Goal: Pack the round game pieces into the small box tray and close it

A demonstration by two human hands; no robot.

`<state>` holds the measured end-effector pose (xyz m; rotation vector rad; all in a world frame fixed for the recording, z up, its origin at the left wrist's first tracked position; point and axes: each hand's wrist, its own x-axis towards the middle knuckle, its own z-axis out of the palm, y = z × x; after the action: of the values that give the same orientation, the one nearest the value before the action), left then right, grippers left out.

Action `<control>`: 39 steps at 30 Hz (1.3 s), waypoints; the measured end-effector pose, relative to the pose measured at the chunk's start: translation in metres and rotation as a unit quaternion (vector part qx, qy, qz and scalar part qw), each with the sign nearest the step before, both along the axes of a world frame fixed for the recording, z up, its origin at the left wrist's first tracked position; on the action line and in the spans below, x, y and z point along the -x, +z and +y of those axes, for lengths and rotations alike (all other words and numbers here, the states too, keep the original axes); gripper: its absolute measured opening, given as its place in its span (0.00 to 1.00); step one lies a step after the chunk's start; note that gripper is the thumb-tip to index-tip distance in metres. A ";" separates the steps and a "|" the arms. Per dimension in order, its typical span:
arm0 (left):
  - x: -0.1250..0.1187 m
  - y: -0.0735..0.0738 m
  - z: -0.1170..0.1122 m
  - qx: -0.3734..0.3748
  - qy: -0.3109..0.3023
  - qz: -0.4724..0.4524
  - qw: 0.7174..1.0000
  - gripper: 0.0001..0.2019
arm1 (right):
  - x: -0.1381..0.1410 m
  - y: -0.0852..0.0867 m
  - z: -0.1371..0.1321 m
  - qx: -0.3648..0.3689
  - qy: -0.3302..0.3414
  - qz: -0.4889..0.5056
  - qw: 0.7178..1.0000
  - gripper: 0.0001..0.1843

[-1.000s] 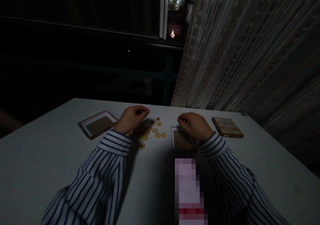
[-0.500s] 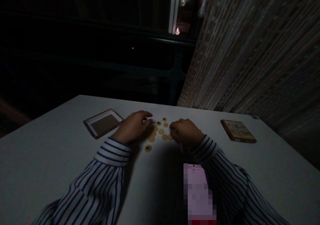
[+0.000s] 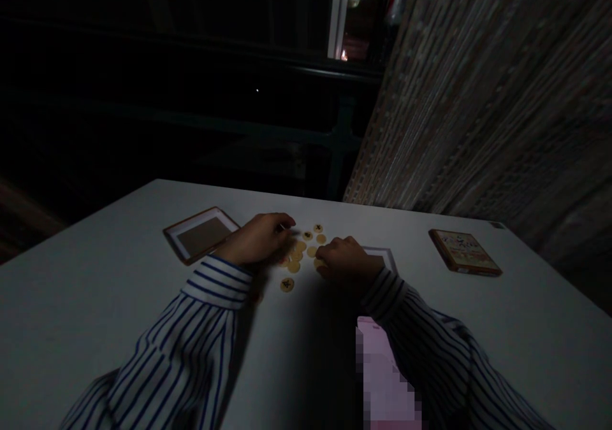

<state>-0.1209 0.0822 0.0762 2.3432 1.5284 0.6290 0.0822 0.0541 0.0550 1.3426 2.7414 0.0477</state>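
Several round wooden Chinese chess pieces [image 3: 297, 255] lie in a loose cluster on the white table, some showing dark characters and others plain. One marked piece [image 3: 287, 285] sits nearer to me, apart from the cluster. My left hand [image 3: 261, 239] rests at the cluster's left side, thumb and index finger apart, nothing visible between them; its lower fingers are hidden. From the right, my right hand [image 3: 345, 258] reaches in with fingers curled down onto a plain piece at the cluster's edge. Its fingertips are partly in shadow.
An open shallow box part [image 3: 189, 261] lies at the left. Another grey-rimmed tray [image 3: 389, 258] shows behind my right wrist. A closed decorated box [image 3: 466, 251] is at the right. A phone [image 3: 387, 379], partly blurred out, lies by my right forearm. A bead curtain [image 3: 454, 99] hangs behind.
My right hand has shifted left and down toward the cluster, uncovering the tray behind its wrist. The left hand stays nearly in place. The view has shifted slightly.
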 end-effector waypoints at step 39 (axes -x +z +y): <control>-0.036 0.017 -0.025 -0.044 -0.120 0.039 0.991 0.13 | -0.007 0.010 0.007 0.315 -0.131 0.610 0.716 0.09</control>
<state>-0.0854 0.0573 0.0932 2.5928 1.2441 0.5621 0.0892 0.0609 0.0647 1.8029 2.6000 -2.2974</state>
